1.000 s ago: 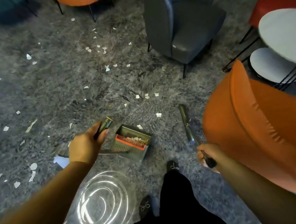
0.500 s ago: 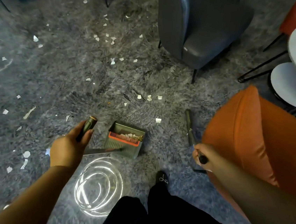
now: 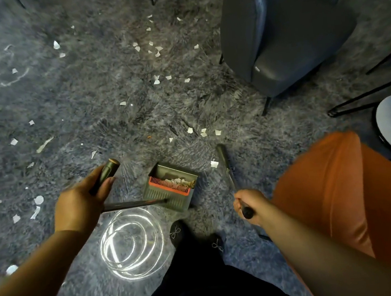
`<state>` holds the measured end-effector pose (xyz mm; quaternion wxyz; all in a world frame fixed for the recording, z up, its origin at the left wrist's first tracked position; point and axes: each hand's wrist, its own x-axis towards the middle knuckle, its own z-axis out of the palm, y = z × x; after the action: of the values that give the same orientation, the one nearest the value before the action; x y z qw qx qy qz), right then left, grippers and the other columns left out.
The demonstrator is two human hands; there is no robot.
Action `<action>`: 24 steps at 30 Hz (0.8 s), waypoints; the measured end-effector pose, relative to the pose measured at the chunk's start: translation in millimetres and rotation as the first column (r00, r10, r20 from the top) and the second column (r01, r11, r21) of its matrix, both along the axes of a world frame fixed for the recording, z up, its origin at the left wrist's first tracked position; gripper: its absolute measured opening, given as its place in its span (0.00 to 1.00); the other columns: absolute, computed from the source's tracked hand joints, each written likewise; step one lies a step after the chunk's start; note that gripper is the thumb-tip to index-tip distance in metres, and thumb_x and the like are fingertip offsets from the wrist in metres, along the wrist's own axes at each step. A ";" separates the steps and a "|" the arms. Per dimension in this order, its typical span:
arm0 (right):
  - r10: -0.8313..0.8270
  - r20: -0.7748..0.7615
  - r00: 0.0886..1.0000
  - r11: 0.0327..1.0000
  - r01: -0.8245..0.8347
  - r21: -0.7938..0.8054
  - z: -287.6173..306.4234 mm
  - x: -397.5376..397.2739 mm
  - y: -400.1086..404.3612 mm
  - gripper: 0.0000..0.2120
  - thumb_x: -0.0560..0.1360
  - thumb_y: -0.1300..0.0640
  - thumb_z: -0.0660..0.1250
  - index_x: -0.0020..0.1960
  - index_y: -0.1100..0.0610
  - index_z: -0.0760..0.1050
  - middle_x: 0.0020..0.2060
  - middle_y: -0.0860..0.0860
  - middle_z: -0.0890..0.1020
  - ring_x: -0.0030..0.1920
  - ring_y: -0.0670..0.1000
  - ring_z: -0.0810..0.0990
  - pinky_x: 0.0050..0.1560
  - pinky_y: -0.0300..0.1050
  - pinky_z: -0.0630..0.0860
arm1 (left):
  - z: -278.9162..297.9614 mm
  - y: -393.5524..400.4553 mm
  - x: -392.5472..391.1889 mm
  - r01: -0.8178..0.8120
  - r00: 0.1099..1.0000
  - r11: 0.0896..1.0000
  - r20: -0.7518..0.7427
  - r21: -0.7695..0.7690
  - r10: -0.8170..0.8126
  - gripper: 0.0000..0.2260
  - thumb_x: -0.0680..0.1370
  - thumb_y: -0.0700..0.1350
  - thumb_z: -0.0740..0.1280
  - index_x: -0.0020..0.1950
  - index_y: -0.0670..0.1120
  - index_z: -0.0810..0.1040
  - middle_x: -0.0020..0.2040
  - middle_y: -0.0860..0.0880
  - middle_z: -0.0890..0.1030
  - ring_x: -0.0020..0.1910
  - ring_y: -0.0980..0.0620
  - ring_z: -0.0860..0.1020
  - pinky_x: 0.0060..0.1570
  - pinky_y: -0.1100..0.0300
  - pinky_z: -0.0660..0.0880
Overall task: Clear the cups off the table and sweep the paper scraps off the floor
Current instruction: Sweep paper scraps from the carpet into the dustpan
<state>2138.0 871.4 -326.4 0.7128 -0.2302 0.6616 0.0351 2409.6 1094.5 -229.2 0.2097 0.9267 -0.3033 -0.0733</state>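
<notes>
We grip the dustpan handle [image 3: 107, 174] in our left hand [image 3: 79, 203] and the broom [image 3: 227, 168] in our right hand [image 3: 248, 202], fingers curled tight round both, pan [image 3: 170, 189] mouth between them facing paper scraps [image 3: 202, 132] just ahead.

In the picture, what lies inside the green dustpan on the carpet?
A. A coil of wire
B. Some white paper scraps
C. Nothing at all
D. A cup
B: white paper scraps lie in the dustpan, behind its orange comb edge, while the left hand grips the dustpan's handle and the right hand grips the broom.
</notes>
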 end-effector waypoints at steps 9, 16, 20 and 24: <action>0.124 0.134 0.983 0.988 -0.135 0.069 -5.1 64.1 5.8 0.07 0.81 0.63 0.53 0.55 0.61 0.69 0.28 0.52 0.66 0.16 0.44 0.66 0.16 0.33 0.59 | 14.1 15.2 25.1 -0.102 0.995 0.994 0.017 0.025 0.102 0.17 0.77 0.50 0.69 0.66 0.52 0.77 0.42 0.39 0.84 0.41 0.40 0.83 0.38 0.54 0.73; 0.133 0.184 0.974 0.987 -0.148 0.067 14.2 83.0 9.9 0.08 0.82 0.63 0.53 0.45 0.60 0.67 0.24 0.51 0.67 0.16 0.44 0.64 0.17 0.33 0.57 | 15.5 31.3 49.3 -0.130 0.991 0.991 0.032 0.035 0.129 0.19 0.76 0.53 0.69 0.67 0.54 0.76 0.36 0.41 0.83 0.33 0.42 0.81 0.33 0.54 0.76; 0.110 0.177 0.978 0.994 -0.113 0.006 26.1 74.0 -3.0 0.05 0.82 0.63 0.54 0.53 0.56 0.67 0.27 0.52 0.67 0.17 0.44 0.65 0.16 0.34 0.58 | 14.6 28.1 56.2 -0.144 0.989 0.988 0.048 0.053 0.142 0.19 0.77 0.51 0.69 0.67 0.52 0.76 0.41 0.38 0.84 0.38 0.38 0.82 0.33 0.56 0.70; 0.079 0.155 0.985 0.995 -0.069 -0.069 30.0 66.1 -22.7 0.11 0.82 0.64 0.53 0.61 0.52 0.65 0.27 0.52 0.66 0.17 0.44 0.65 0.17 0.34 0.58 | 10.4 22.0 62.1 -0.155 0.987 0.986 0.039 0.059 0.153 0.19 0.77 0.51 0.69 0.67 0.52 0.76 0.45 0.37 0.84 0.42 0.36 0.81 0.36 0.55 0.69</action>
<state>2204.1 848.8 -296.3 0.7532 -0.2794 0.5951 0.0223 2471.7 1116.5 -218.8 0.1808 0.9545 -0.2317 -0.0503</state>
